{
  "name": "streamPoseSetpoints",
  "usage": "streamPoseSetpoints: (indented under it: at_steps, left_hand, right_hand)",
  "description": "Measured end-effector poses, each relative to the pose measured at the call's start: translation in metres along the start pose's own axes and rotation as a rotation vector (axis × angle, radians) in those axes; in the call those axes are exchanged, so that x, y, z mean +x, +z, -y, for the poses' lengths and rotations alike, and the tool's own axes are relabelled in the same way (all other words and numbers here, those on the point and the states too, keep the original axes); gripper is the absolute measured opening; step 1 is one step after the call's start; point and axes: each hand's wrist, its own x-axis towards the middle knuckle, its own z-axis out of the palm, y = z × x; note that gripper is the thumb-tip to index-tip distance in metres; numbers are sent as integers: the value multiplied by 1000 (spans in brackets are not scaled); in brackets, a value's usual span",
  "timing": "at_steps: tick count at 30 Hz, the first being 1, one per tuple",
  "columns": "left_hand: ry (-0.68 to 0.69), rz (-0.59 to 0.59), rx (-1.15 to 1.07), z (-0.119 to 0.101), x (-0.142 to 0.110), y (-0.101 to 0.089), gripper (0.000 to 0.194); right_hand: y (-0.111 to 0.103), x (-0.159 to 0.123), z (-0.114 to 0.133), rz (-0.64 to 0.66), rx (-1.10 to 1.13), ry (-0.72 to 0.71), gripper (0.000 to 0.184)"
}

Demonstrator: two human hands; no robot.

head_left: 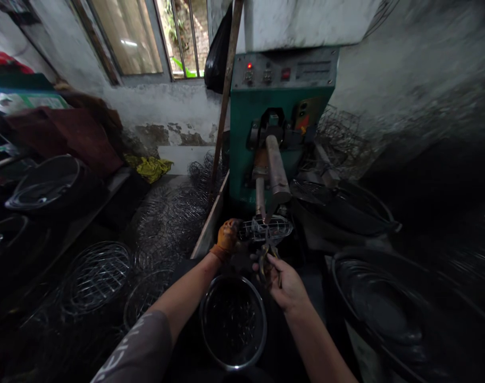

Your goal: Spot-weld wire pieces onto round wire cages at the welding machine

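Your gloved left hand (227, 237) grips the near-left end of the wire grid (281, 229), which stretches rightward from its fingers, long axis crosswise, while your right hand (285, 283) clasps pliers (269, 249) pointing forward at it.

Barred window (190, 34), peeling wall (162, 109).

This is a metalworking workshop: a green machine (242, 119) with a switch panel (277, 72) and thick projecting rods (277, 167) stands near a flaking wall (166, 109), wire racks (162, 218) lie heaped nearby, and the right hand (284, 282) holds pliers (264, 260).
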Motion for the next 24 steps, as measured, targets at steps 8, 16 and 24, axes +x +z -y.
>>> streamPoseSetpoints:
  at_steps: [8,16,24]
  left_hand:
    - [25,-28,-42,9,3,19,62]
    - [-25,-17,-124,5,3,19,55]
    - [14,-71,-183,10,-19,13,99]
  right_hand:
    - [-5,9,-4,11,-70,-67,6]
    - [-8,12,-6,-19,-77,-91,7]
    - [-6,1,-1,16,-140,-12,13]
